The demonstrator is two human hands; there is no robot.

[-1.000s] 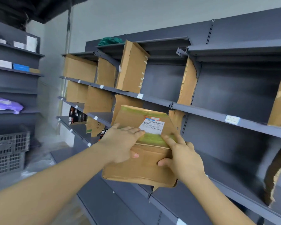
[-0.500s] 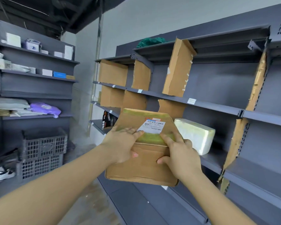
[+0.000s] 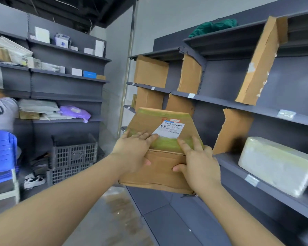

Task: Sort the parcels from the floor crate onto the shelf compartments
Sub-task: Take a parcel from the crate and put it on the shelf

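Grey metal shelving (image 3: 238, 107) lines the room, with a floor crate (image 3: 73, 157) at 9 o'clock. Centre view, the cardboard parcel (image 3: 160, 167) is held in the air before the shelves, its long axis running 6 to 12 o'clock and its labelled end (image 3: 171, 127) pointing away. The left hand (image 3: 132, 155) and right hand (image 3: 197, 166) grip its sides, fingers over the top and thumbs on the near face.

Grey shelf (image 3: 228, 161): white parcel (image 3: 277, 164), cardboard dividers (image 3: 260, 64).

Both my arms bare, stretched forward, converging. Left hand (image 3: 133, 153) grips box (image 3: 160, 174): fingers flat on top face, thumb on near face. Right hand (image 3: 197, 164) mirrors, fingers spread.
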